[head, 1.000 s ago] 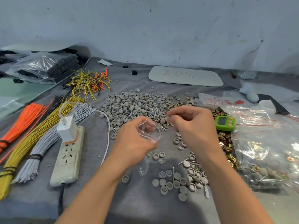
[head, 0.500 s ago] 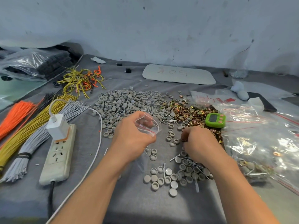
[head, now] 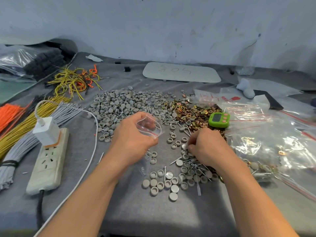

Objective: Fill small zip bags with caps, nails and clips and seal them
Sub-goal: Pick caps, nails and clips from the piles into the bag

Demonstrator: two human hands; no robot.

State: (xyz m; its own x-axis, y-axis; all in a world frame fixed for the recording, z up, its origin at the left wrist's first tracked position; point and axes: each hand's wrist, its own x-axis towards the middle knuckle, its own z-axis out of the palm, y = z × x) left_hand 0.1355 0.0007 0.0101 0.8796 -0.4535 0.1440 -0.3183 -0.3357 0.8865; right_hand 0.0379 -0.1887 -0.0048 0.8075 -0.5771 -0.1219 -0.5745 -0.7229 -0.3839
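My left hand [head: 133,135] holds a small clear zip bag [head: 149,126] with a red seal line, its mouth spread open and facing right. My right hand [head: 207,146] is down on the grey cloth, fingers curled and pinching at a grey cap [head: 184,146] among loose caps and nails. A big heap of grey caps [head: 123,106] lies behind the hands. Brass-coloured clips [head: 189,112] are piled to its right. Nails [head: 193,164] and more caps [head: 164,183] lie scattered under my right wrist.
A green timer [head: 219,119] sits by the clips. Large clear bags [head: 273,139] cover the right side. A power strip with a white charger [head: 47,158] and bundles of orange, yellow and grey wires [head: 20,127] lie at the left. A white board [head: 181,72] lies at the back.
My right hand has dropped from the bag's mouth to the loose caps on the cloth and pinches one. The left hand keeps the bag open.
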